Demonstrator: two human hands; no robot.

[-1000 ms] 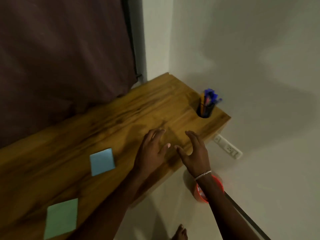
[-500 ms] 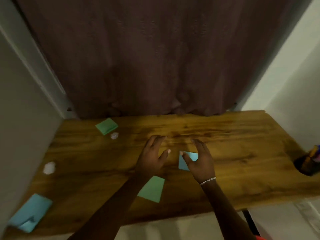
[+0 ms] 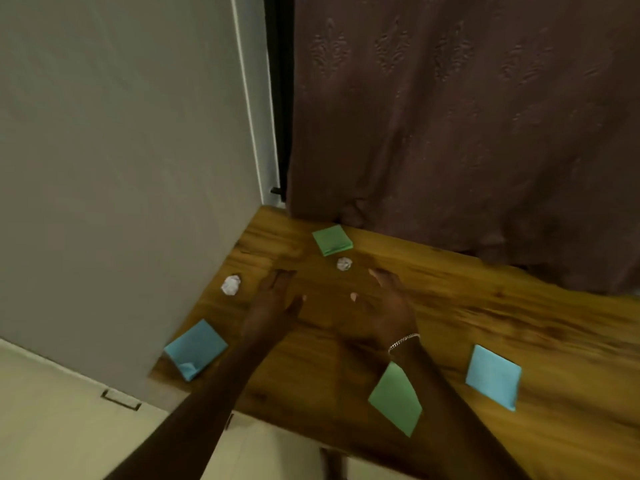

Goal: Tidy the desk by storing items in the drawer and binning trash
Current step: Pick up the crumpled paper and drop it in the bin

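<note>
Both hands are over the wooden worktop [image 3: 519, 306] w/ nothing held. Left hand [image 3: 277, 299] & right hand [image 3: 384, 306] have straight fingers, palms down; prob. hovering, blur hides contact. Small paper ball [image 3: 344, 264] lies just beyond, btwn the fingertips. 2nd paper ball [image 3: 231, 285] sits left of left hand. Back green pad [image 3: 332, 240] is by the curtain [image 3: 450, 116]. Curled blue pad [image 3: 195, 348] is at the left edge. Front green pad [image 3: 394, 398] & right blue pad [image 3: 493, 375] lie near the front.

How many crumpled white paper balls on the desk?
2 white paper balls: one at the wooden desk's left edge, one before the far green square pad. Others may be off-frame.
</note>
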